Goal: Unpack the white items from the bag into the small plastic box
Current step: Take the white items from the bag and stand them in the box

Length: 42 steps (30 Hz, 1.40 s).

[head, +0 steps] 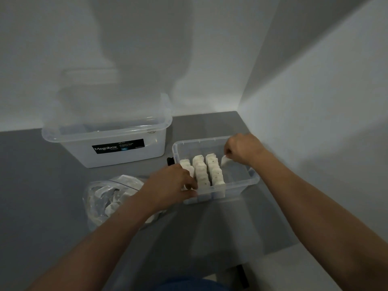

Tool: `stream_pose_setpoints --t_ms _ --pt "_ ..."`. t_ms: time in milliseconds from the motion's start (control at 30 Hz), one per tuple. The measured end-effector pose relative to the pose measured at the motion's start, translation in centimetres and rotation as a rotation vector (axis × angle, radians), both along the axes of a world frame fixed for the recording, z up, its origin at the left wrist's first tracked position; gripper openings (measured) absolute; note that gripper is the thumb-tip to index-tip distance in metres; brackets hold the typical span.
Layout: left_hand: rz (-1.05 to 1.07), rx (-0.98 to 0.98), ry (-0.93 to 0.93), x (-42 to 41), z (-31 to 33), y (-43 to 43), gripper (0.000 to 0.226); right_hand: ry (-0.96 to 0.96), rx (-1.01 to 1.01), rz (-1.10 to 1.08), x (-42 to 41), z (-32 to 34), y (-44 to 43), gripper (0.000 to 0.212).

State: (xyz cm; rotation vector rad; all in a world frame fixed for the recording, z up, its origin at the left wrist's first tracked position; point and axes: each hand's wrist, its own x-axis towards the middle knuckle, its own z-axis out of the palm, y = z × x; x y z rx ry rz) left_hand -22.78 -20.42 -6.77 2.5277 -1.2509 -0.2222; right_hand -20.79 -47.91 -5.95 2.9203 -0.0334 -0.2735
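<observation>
Grey floor [42, 206], "Megabox"-labelled tub [126, 158], small plastic box [255, 179] of white items [201, 173]

white items [201, 173]: white, flecked with small dark specks
small plastic box [255, 179]: clear, colourless
bag [92, 198]: clear film, white pieces showing through
big box [147, 156]: milky translucent; black label, white lettering, blue patch
worktop [42, 185] in front of me: plain grey
my clothing [189, 285]: blue

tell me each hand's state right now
Left hand: grips the small plastic box at its near-left rim.
Right hand: pinches a white item.
</observation>
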Motion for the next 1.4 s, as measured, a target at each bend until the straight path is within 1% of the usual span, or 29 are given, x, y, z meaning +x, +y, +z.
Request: stream_pose_setpoints --t_ms 100,167,400,500,533,633,700,767,833,900,1000,1067,1100,1167,1233,1267,1333,1367,1400 --pt "-0.014 0.010 -0.001 0.1 0.3 -0.1 0.028 0.030 -0.221 0.030 0.5 -2.4 -0.1 0.016" --pt "-0.027 0.014 0.001 0.2 0.5 -0.2 0.027 0.031 -0.273 0.047 0.6 -3.4 -0.1 0.014" --pt "-0.017 -0.023 0.014 0.1 0.2 0.0 0.027 -0.032 -0.290 0.009 0.7 -4.0 0.6 0.011" --pt "-0.004 -0.040 0.001 0.0 0.0 0.0 0.028 -0.085 -0.293 -0.005 0.4 -4.3 0.8 0.026" --pt "-0.002 -0.044 -0.004 0.0 0.0 0.0 0.028 -0.078 -0.300 -0.011 0.4 -4.4 0.8 0.027" --pt "-0.013 -0.050 -0.003 -0.1 -0.3 0.0 0.028 -0.100 -0.293 -0.040 0.5 -4.8 0.2 0.024" --pt "-0.025 -0.054 -0.010 -0.2 -0.6 0.2 0.030 -0.163 -0.265 -0.042 0.5 -4.8 -0.1 0.018" --pt "-0.033 -0.074 -0.006 -0.3 -1.0 0.8 0.033 -0.293 -0.156 -0.046 0.0 -4.4 -0.2 0.011" --pt "-0.031 -0.149 0.032 -0.5 -1.0 1.9 0.034 -0.412 -0.003 -0.065 -0.8 -3.7 0.0 0.006" --pt "0.013 -0.251 0.051 -0.6 -0.9 3.8 0.034 -0.499 0.168 -0.111 -1.8 -2.9 1.0 0.010" --pt "0.214 -0.448 0.065 -0.8 -1.1 7.7 0.031 -0.595 0.483 -0.109 -3.6 -1.4 4.5 0.019" --pt "0.372 -0.506 0.115 -0.7 -1.5 10.6 0.028 -0.639 0.652 -0.117 -4.7 -0.5 7.9 0.020" --pt "0.417 -0.492 0.127 -0.5 -2.0 12.1 0.027 -0.651 0.726 -0.127 -5.1 -0.2 9.7 0.020" --pt "0.432 -0.405 0.080 0.2 -3.4 15.0 0.020 -0.693 0.846 -0.131 -6.0 0.3 13.6 0.020" --pt "0.396 -0.268 -0.016 0.9 -4.9 17.6 0.015 -0.734 0.955 -0.115 -6.9 0.5 17.8 0.019" --pt "0.352 -0.193 -0.076 1.4 -5.7 18.7 0.018 -0.719 1.017 -0.111 -7.2 0.4 20.0 0.019" --pt "0.243 -0.051 -0.165 2.1 -7.3 20.4 0.028 -0.592 1.104 -0.078 -7.5 -0.1 24.2 0.017" --pt "0.189 0.021 -0.184 2.5 -7.9 21.0 0.031 -0.479 1.103 -0.043 -7.4 -0.9 25.9 0.017" --pt "0.133 0.085 -0.192 2.8 -8.4 21.4 0.033 -0.343 1.059 -0.001 -7.2 -2.0 27.4 0.017"
